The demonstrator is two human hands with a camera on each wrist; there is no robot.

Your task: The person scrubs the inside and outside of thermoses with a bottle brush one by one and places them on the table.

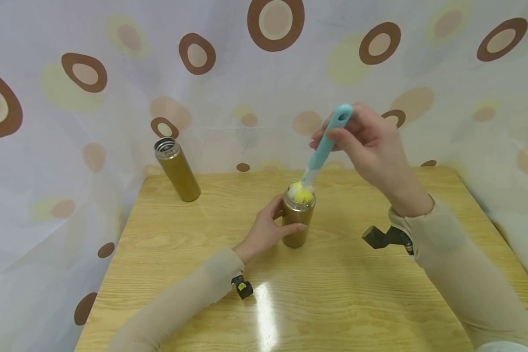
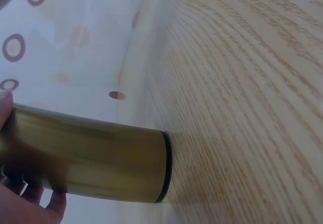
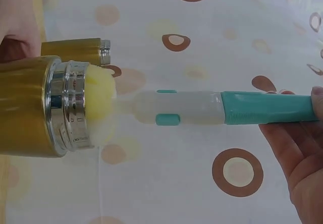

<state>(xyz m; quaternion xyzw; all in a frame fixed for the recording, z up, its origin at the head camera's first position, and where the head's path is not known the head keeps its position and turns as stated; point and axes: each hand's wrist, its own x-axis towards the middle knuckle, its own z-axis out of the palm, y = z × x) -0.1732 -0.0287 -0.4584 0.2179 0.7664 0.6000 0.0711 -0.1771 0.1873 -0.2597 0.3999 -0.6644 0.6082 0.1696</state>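
Note:
A gold thermos bottle (image 1: 297, 220) with a steel screw neck stands upright on the wooden table, its lid off. My left hand (image 1: 266, 228) grips its body, thumb across the front; the left wrist view has the black-edged base of the bottle (image 2: 101, 156) on the tabletop. My right hand (image 1: 374, 146) holds a bottle brush by its turquoise handle (image 1: 326, 142), tilted above the bottle. The brush's yellow and white sponge head (image 3: 101, 103) sits in the mouth, its upper part bulging out over the rim. The lower part of the sponge is hidden inside.
A second gold thermos bottle (image 1: 178, 171), lidless too, stands at the table's back left. Behind the wooden table (image 1: 211, 313) hangs a pale curtain (image 1: 229, 98) with brown rings, which also runs along both sides. Wrist cameras stick out from both sleeves.

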